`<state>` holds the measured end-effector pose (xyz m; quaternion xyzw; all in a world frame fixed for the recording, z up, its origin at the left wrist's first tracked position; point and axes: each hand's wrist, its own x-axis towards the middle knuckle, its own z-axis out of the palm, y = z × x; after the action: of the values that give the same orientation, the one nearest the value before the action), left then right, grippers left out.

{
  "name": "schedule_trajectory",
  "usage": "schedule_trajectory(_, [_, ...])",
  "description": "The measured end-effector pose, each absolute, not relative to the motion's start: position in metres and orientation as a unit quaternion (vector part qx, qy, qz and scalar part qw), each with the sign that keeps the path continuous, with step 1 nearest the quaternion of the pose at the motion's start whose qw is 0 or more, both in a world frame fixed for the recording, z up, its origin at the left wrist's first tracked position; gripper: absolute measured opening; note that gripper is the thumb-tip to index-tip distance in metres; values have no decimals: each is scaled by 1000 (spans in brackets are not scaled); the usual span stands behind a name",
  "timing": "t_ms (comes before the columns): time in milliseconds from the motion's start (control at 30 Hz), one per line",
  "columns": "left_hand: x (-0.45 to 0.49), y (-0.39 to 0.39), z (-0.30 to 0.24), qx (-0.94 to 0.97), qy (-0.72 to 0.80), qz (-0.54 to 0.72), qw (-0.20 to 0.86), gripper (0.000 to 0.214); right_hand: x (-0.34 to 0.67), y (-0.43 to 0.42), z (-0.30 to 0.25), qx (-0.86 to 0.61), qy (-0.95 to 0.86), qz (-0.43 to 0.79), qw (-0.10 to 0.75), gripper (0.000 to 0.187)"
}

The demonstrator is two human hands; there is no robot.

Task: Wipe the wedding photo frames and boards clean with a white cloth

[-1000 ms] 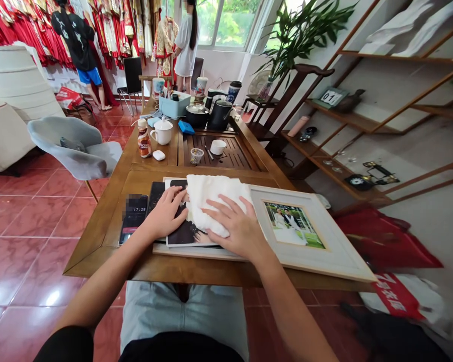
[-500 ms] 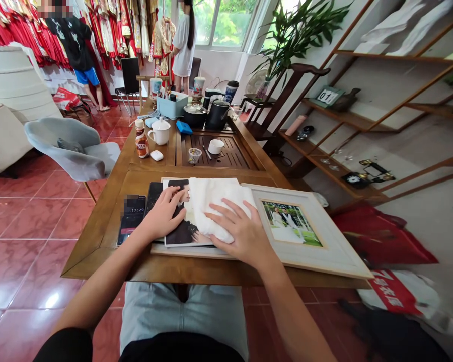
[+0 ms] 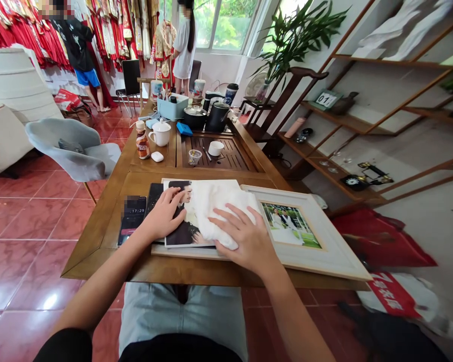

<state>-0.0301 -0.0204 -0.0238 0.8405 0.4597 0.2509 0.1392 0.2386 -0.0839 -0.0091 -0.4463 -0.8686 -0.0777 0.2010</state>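
Observation:
My right hand (image 3: 245, 236) lies flat, fingers spread, on a white cloth (image 3: 217, 203). The cloth covers part of a photo print (image 3: 181, 229) that rests on a large white picture frame (image 3: 324, 246) holding a wedding photo (image 3: 289, 223). My left hand (image 3: 165, 213) presses the print's left side with fingers stretched out. Both lie near the front edge of a wooden tea table (image 3: 109, 211).
A phone (image 3: 132, 218) lies left of the frame. Farther back stand a bottle (image 3: 142, 141), a white teapot (image 3: 161, 133), cups and kettles on a tea tray (image 3: 230, 156). A grey chair (image 3: 75, 148) is at left, shelves (image 3: 362, 120) at right. Two people stand by red garments.
My right hand has slid the cloth a little to the right and toward me across the print. The left hand stays put.

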Motion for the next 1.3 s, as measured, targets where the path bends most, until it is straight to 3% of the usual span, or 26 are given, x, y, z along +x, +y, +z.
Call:
schedule_trajectory(167, [-30, -21, -23, 842, 456, 250, 143, 51, 241, -82, -9, -492, -839, -84, 217, 36])
schedule_trajectory(433, [-30, -21, -22, 842, 457, 251, 136, 47, 223, -98, -7, -425, -880, -68, 200, 41])
schedule_trajectory(700, [-28, -23, -22, 844, 460, 239, 140, 51, 250, -95, -10, -502, -828, -115, 222, 35])
schedule_trajectory(1000, [-28, -22, -20, 844, 454, 248, 138, 47, 217, -103, -6, -421, -879, -82, 208, 42])
schedule_trajectory(1300, [-28, -22, -22, 840, 455, 258, 145, 50, 248, -99, -10, -503, -825, -116, 229, 35])
